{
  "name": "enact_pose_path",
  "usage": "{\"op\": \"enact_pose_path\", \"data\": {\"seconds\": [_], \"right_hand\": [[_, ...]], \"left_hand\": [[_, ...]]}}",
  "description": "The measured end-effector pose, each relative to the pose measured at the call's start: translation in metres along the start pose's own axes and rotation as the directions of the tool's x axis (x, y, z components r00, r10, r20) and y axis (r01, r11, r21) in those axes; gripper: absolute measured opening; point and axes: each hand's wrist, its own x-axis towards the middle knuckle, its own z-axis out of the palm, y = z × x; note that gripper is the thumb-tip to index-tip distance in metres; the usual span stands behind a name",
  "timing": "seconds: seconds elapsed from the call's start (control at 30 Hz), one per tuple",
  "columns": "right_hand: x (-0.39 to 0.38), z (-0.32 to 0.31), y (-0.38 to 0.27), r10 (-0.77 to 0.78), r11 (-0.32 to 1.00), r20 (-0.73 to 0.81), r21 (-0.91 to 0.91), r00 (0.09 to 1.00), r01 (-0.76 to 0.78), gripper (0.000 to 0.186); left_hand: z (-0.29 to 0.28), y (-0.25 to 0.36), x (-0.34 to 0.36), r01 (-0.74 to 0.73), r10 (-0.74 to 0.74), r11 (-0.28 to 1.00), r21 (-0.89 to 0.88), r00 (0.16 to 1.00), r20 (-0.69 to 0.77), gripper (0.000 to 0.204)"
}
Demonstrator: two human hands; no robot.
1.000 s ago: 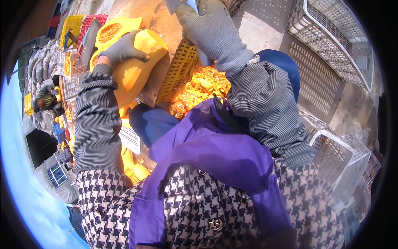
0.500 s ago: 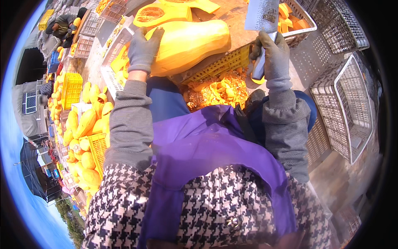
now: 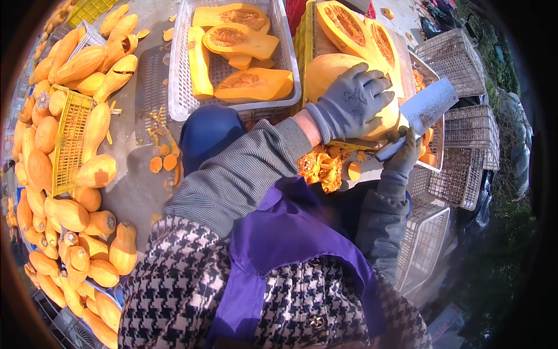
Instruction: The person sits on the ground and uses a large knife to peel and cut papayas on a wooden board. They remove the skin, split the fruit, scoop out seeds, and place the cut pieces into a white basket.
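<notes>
A whole orange, long-necked pumpkin (image 3: 326,72) lies on the wooden board (image 3: 402,42) in front of me. My left hand (image 3: 356,100), in a grey glove, rests on top of it with fingers spread. In my gloved right hand (image 3: 404,152) is the handle of a cleaver (image 3: 429,104). Its broad blade tilts up to the right beside the pumpkin's right end; whether the edge touches it I cannot tell. Beyond the whole pumpkin lie two cut halves (image 3: 343,26) with their seeded insides showing. Pulp and seeds (image 3: 321,171) are heaped below the board.
To the left stands a white crate (image 3: 177,87) of pumpkin halves. Many whole pumpkins (image 3: 72,215) lie farther left around a yellow crate (image 3: 63,142). Pumpkin pieces fill another crate (image 3: 437,160) at the board's right, with stacked grey crates (image 3: 456,61) beyond.
My view has swung left. My left hand has shifted from the pumpkin's left end onto its top, closer to my right hand. The cleaver has come down beside the pumpkin's right end.
</notes>
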Motion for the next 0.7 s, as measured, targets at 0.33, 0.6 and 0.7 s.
{"op": "enact_pose_path", "data": {"seconds": [0.33, 0.6, 0.7], "right_hand": [[0.025, -0.015, -0.005, 0.173, 0.985, 0.024, -0.007, 0.985, -0.173, 0.017], [0.03, -0.01, -0.014, 0.165, 0.978, -0.016, -0.129, 0.986, -0.166, 0.017], [0.04, -0.028, -0.018, 0.153, 0.986, -0.009, -0.07, 0.988, -0.153, 0.015]], "left_hand": [[0.02, 0.01, -0.015, 0.29, -0.28, 0.94, 0.179, 0.957, -0.079, 0.051], [0.014, -0.047, -0.007, 0.329, -0.499, 0.85, -0.412, 0.754, -0.428, 0.057], [0.036, -0.078, -0.03, 0.357, -0.941, -0.081, -0.931, 0.28, 0.189, 0.041]]}}
